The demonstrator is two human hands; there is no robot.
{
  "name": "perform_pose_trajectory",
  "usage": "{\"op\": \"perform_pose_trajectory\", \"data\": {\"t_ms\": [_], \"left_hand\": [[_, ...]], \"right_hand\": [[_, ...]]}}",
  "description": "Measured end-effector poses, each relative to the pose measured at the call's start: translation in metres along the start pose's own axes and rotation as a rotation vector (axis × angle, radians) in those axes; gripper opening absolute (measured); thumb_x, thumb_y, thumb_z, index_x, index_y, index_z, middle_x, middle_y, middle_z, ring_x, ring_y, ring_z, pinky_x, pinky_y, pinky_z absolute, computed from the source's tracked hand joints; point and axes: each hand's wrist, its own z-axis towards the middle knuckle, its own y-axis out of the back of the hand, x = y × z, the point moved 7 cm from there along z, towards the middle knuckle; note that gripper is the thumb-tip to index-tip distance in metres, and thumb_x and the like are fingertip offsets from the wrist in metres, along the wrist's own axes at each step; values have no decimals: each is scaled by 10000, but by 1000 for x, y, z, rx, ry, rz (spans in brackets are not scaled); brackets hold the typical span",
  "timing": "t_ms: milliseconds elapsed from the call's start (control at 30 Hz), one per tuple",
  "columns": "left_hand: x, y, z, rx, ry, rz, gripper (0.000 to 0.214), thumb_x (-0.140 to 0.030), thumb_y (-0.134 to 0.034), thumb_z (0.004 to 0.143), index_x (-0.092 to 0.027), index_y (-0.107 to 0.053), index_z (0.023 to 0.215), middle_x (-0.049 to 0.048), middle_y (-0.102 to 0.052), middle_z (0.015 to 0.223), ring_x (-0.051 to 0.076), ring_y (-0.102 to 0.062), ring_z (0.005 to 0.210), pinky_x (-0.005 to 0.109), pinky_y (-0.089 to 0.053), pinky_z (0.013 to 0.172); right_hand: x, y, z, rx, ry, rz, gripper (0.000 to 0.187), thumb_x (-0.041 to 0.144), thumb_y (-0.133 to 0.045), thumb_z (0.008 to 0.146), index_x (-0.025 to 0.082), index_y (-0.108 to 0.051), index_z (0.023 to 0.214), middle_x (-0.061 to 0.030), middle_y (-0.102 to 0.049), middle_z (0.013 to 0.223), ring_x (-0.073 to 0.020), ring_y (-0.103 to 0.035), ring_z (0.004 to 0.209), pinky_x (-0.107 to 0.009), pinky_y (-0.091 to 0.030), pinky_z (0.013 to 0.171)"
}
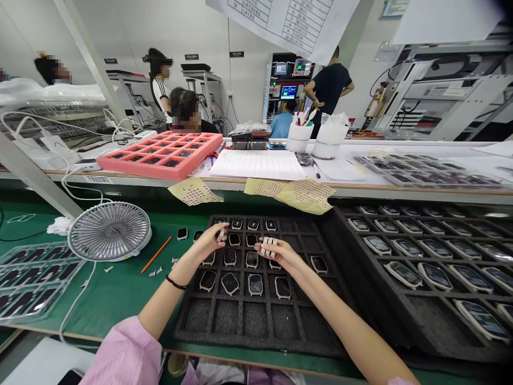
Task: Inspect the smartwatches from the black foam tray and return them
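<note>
On the green mat (pixel 108 299), black foam trays (pixel 240 321)

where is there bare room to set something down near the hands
Bare green mat runs between the desk fan, the orange pencil and the black foam tray, whose bottom row of cells holds nothing. Crowded: the watches under the left hand and right hand.

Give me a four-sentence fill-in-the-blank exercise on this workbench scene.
1. The left hand and right hand are both above a ____ foam tray.
2. The pencil on the green mat is ____.
3. The round desk fan is to the ____ of that pencil.
4. The sleeve on the left arm is ____.

Missing words: black; orange; left; pink.
</note>
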Motion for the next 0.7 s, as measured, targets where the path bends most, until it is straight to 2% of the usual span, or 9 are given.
{"op": "perform_pose_trajectory", "data": {"t_ms": [200, 300, 400, 467, 567, 700], "left_hand": [[-4, 29, 28, -82, -81, 190, 179, -325, -558, 788, -151, -528, 820, -56, -380, 585, 70, -406, 471, 165, -295, 405], [-3, 45, 39, -132, -148, 400, 153, -288, -487, 825, -153, -527, 884, -56, -372, 597, 84, -406, 484, 184, -349, 447], [-5, 55, 45, -148, -249, 660, 203, -220, -466, 823, -148, -548, 995, -7, -455, 725, 114, -463, 567, 251, -449, 558], [-8, 56, 47, -124, -337, 844, 312, -162, -478, 804, -152, -554, 1106, 46, -501, 887, 147, -512, 682, 318, -483, 699], [-10, 53, 52, -35, -458, 1108, 488, -71, -481, 770, -188, -551, 1238, 102, -501, 1089, 207, -528, 870, 406, -428, 902], [-7, 53, 65, 88, -550, 1402, 606, -3, -469, 743, -240, -556, 1294, 133, -487, 1245, 251, -511, 988, 447, -372, 976]], "right_hand": [[-2, 0, -3, -8, 4, -24, 430, 252, -893, 473, 130, -726, 851, -118, -758, 884, -298, -715, 903, -405, -553, 843], [-1, 0, -4, -11, 8, -32, 445, 257, -899, 459, 132, -726, 849, -118, -758, 891, -298, -715, 902, -412, -543, 869], [0, 0, -5, -9, 10, -43, 447, 262, -904, 456, 132, -725, 844, -117, -758, 882, -307, -713, 907, -433, -535, 883], [1, -1, -6, -2, 12, -55, 451, 266, -905, 468, 129, -726, 858, -122, -757, 896, -309, -709, 924, -434, -529, 893], [2, 0, -6, -2, 24, -69, 469, 274, -906, 475, 126, -726, 882, -125, -756, 914, -306, -706, 938, -427, -525, 900], [2, 2, -5, -14, 44, -73, 501, 293, -913, 447, 127, -722, 880, -121, -758, 897, -314, -708, 925, -442, -530, 886]]}}
